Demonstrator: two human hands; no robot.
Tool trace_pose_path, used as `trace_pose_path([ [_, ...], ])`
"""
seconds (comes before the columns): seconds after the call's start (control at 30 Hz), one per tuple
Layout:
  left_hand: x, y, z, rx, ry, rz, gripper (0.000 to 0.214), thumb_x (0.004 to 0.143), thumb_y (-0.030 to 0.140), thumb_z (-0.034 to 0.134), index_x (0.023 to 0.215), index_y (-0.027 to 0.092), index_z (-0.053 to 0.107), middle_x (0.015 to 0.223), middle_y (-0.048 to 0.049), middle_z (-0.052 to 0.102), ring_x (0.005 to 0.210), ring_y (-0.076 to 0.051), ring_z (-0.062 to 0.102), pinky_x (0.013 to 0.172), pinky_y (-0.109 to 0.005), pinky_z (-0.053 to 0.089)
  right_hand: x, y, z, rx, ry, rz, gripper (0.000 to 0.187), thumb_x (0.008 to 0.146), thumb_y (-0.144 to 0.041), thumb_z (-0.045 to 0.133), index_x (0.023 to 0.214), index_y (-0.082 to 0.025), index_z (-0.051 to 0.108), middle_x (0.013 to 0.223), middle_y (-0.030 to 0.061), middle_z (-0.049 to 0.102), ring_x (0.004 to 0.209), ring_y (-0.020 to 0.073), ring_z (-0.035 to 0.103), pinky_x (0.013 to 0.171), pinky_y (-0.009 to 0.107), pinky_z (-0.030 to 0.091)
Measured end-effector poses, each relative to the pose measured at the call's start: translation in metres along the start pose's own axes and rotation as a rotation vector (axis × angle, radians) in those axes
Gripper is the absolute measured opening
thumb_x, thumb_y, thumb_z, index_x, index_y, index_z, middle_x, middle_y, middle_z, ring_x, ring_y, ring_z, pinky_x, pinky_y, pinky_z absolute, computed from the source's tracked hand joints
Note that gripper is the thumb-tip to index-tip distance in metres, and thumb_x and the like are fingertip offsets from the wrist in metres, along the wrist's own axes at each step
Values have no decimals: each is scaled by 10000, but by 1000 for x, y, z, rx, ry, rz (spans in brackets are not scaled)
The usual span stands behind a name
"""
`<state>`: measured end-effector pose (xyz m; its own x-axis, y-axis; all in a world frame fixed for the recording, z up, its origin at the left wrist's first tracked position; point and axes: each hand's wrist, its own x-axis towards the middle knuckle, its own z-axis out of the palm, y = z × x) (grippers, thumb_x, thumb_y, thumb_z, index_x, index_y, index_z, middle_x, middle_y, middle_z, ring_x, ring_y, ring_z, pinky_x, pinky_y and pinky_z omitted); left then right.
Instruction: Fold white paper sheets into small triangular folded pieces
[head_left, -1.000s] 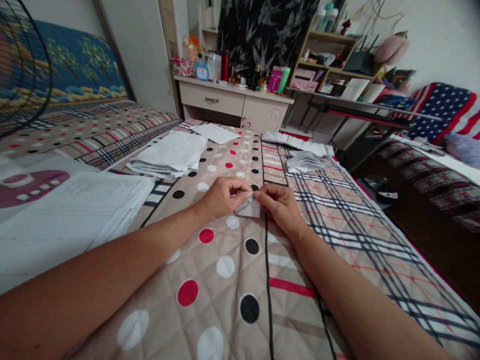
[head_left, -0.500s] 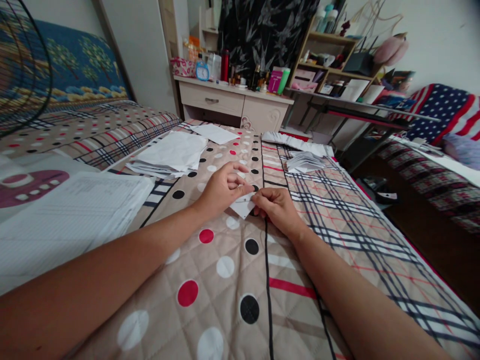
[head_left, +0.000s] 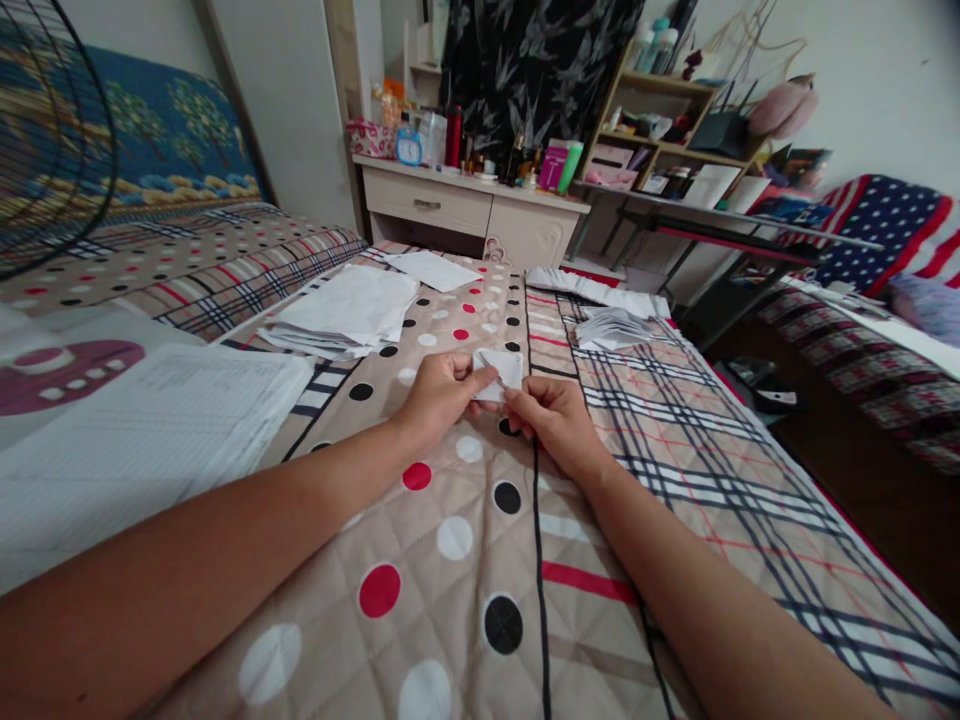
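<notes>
The folded paper [head_left: 508,367] lies twelve o'clock from me: my left hand [head_left: 444,391] clamps its nine-o'clock side, my right hand [head_left: 553,412] pinches its five-o'clock corner, probably for steadiness.

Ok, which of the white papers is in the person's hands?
The small folded square, held between the left hand and right hand. The larger stack, lone sheet, lined pages and fanned bundle all lie away from both hands.

No lettering can be read (the marks on the lined sheets [head_left: 161,420] at left are too faint).
</notes>
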<state>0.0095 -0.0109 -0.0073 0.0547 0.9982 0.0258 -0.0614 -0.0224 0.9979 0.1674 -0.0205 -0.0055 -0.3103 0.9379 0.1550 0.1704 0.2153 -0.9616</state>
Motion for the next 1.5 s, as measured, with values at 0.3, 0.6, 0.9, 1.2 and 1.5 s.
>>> trace_pose_path([
  [0.3,0,0,-2,145,-12,208,300,854,463,601,784,172,582,552,33,595,407,-95,525,381,-191,378,-3,0,1,52,-109,100,380,772,-477,689,609,-140,625,518,5,601,414,68,460,408,192,341],
  [0.6,9,-7,-9,270,124,308,507,896,543,495,553,170,490,495,22,466,451,-88,415,420,-217,306,-4,-2,1,53,-217,103,360,773,-463,699,637,-130,680,539,16,629,439,78,503,438,195,382],
  [0.9,4,1,-7,96,-63,89,410,699,526,762,764,145,625,536,9,623,428,-101,574,392,-171,429,1,3,-1,84,-1,75,385,764,-470,703,580,-142,621,547,21,630,435,81,505,425,201,349],
  [1.2,2,1,-7,275,-161,129,320,843,434,638,701,147,618,435,20,561,353,-121,569,338,-179,423,1,2,-6,48,154,36,314,749,-447,702,653,-172,585,508,-19,566,424,93,469,427,219,332],
  [1.5,4,-3,-13,574,-95,523,321,914,319,544,637,166,596,570,17,598,526,-120,629,480,-195,429,3,4,-9,-333,318,-281,135,778,-284,691,870,-187,670,865,32,668,757,153,583,611,251,440],
])
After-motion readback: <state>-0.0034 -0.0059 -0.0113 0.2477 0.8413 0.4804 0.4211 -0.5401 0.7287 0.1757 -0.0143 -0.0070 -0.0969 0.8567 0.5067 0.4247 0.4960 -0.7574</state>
